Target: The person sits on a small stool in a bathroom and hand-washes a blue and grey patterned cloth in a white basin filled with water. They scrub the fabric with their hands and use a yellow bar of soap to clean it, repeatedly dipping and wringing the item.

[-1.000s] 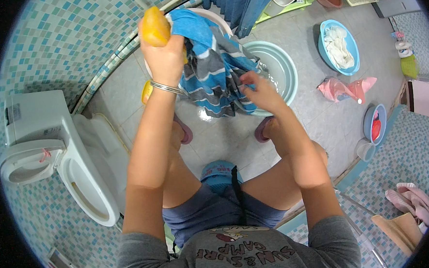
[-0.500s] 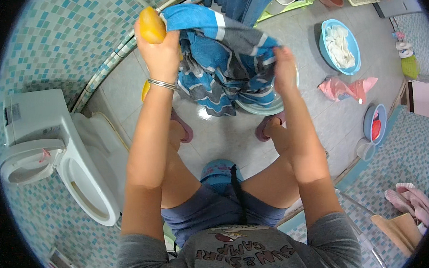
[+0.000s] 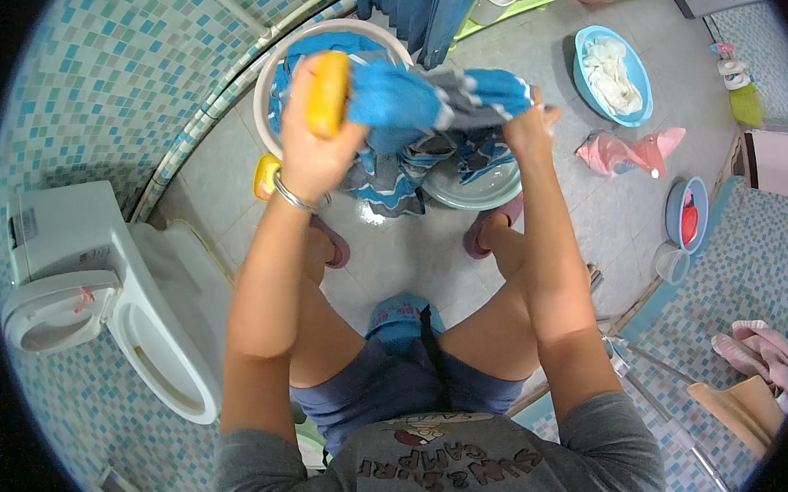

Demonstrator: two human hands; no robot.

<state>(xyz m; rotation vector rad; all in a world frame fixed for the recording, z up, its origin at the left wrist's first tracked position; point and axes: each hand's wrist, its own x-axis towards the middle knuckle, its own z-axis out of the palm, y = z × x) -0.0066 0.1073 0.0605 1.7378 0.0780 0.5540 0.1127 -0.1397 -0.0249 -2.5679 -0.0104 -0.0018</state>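
- One striped cloth [image 3: 395,99] spans mid-air: the left hand [image 3: 310,139] has its grip closed round a yellow block [image 3: 327,96] and apparently fabric; the right hand [image 3: 529,132] grips bunched cloth.
- Level, even pulling should keep the span flat.
- Below, the pale bowl [image 3: 476,202] and tub [image 3: 263,101] present rims to clear.
- Rightward, the floor [image 3: 557,211] gives room; a curtain [image 3: 422,8] crowds the far side.

Toilet [image 3: 160,285] at left, curtain [image 3: 426,13] at top, basin [image 3: 632,120] and bag [image 3: 621,154] at right
Lid [image 3: 62,283] up, by the mosaic wall [image 3: 136,90]; green rack [image 3: 508,15] right of the curtain; white cloth [image 3: 610,74] inside the basin, on grey floor [image 3: 579,205]; below the bag, smaller blue bowl [image 3: 675,209] with something red [image 3: 690,223] inside, clear cup [image 3: 671,265] just beside; at lower right, metal bar [image 3: 675,429] and pink fabric [image 3: 765,356]
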